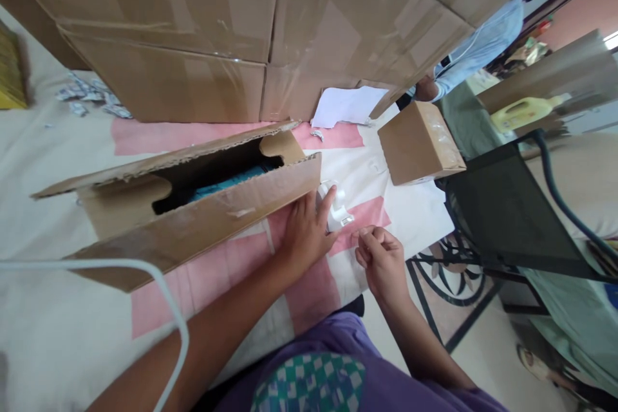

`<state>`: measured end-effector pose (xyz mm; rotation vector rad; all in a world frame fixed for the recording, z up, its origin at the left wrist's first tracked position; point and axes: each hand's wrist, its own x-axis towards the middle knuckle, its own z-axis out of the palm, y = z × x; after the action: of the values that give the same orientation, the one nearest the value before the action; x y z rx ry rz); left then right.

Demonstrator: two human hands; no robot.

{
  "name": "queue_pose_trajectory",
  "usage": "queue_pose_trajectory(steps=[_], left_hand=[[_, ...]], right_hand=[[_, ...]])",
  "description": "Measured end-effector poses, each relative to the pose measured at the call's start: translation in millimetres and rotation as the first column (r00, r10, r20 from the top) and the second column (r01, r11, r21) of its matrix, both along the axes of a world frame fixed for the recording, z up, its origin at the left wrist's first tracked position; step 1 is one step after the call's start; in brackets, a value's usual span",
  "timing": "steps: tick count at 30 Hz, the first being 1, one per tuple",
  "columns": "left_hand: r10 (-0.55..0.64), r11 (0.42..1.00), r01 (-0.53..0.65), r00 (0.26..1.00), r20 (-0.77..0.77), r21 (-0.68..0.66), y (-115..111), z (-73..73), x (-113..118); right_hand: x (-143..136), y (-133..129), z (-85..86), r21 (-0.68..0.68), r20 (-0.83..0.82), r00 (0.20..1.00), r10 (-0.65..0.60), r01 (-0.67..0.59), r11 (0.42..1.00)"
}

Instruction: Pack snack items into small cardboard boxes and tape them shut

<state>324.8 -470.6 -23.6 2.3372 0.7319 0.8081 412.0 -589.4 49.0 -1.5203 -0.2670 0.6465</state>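
A white tape dispenser (339, 217) lies on the cloth-covered table, just past the right end of an open cardboard box (212, 225). My left hand (306, 228) rests against that box end, with its index finger and thumb around the dispenser. Just right of the dispenser, my right hand (383, 254) is closed in a pinch. Whatever is between those fingertips is too small to make out. The box stands with its long opening upward and its flaps raised. Something blue-green (232, 183) shows inside, mostly hidden by the walls.
Large taped cartons (193, 77) are stacked along the back. A smaller carton (415, 141) and white paper (350, 106) sit at the right. Crumpled scraps (91, 93) lie at the left. A white cable-like loop (164, 290) crosses the near left. Another person's sleeve (483, 42) and a chair (516, 206) are right.
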Motion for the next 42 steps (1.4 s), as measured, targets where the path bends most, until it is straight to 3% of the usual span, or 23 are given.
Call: queue_pose_trajectory(steps=[7,17,27,32,35,39,42], left_hand=[[-0.030,0.999,0.031,0.999,0.022,-0.034,3,0.1,-1],[-0.025,0.999,0.026,0.999,0.026,-0.033,3,1.0,-2],[-0.047,0.998,0.046,0.999,-0.012,-0.050,4,2.9,-2],[-0.043,0.997,0.041,0.999,-0.027,-0.059,5,4.0,-3],[-0.035,0.998,0.033,0.999,-0.023,-0.062,5,4.1,-3],[-0.044,0.997,0.042,0.999,-0.019,-0.068,4,3.0,-3],[-0.065,0.996,0.067,0.997,0.046,-0.064,4,3.5,-5]], right_hand=[[-5,-6,-19.7,-0.087,-0.033,0.999,-0.031,0.028,0.996],[-4,-1,-31.7,-0.098,-0.099,0.994,-0.034,0.025,0.995],[0,5,-38.8,-0.134,-0.066,0.996,0.054,-0.063,0.989],[6,-3,-44.7,-0.220,-0.024,0.988,0.153,-0.154,0.963],[2,-11,-47.9,-0.207,0.045,0.984,0.172,-0.160,0.965],[-11,-23,-55.3,-0.152,0.328,0.938,0.112,-0.064,0.986],[-16,-29,-63.6,-0.108,0.409,0.909,0.079,-0.037,0.993]])
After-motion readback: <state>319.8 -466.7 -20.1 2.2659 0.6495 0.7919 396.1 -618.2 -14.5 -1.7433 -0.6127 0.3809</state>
